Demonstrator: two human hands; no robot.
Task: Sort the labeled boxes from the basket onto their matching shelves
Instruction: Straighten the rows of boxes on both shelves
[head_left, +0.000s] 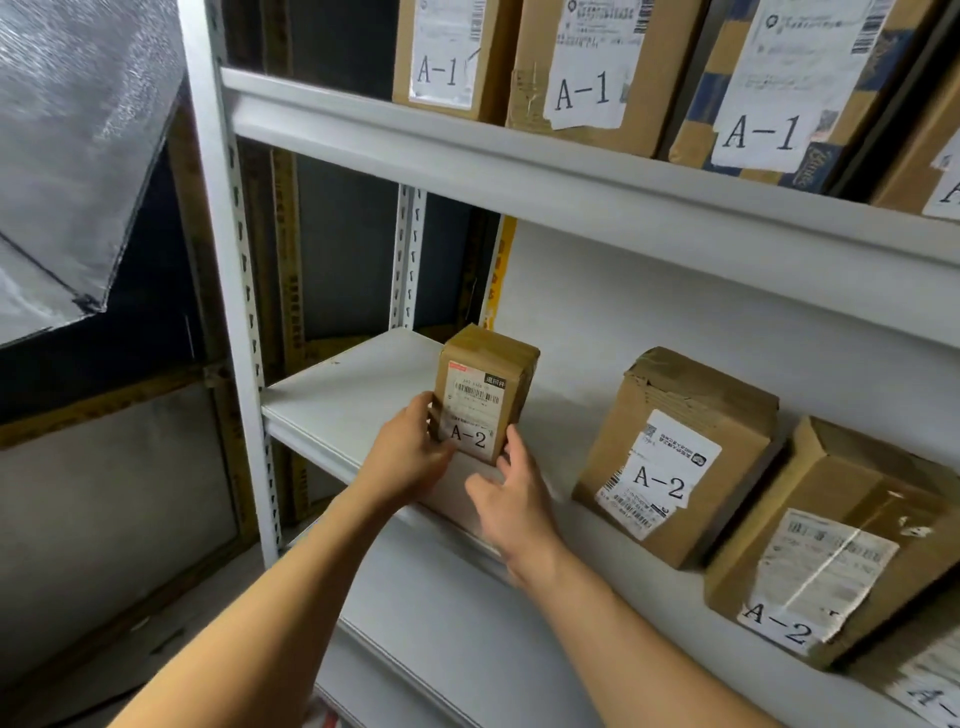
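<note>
A small cardboard box marked A-2 (480, 389) stands upright near the left end of the middle shelf (343, 384). My left hand (410, 457) grips its lower left edge. My right hand (511, 493) touches its lower right corner with the fingers spread. Further right on the same shelf lean two bigger cardboard boxes, both labeled A-2 (675, 457) (826, 540). The basket is out of view.
The upper shelf (467, 150) carries several boxes labeled A-1 (587, 67). A white upright post (228, 291) bounds the rack on the left. A lower shelf (441, 623) runs under my arms. Silver foil sheeting (62, 156) hangs at the far left.
</note>
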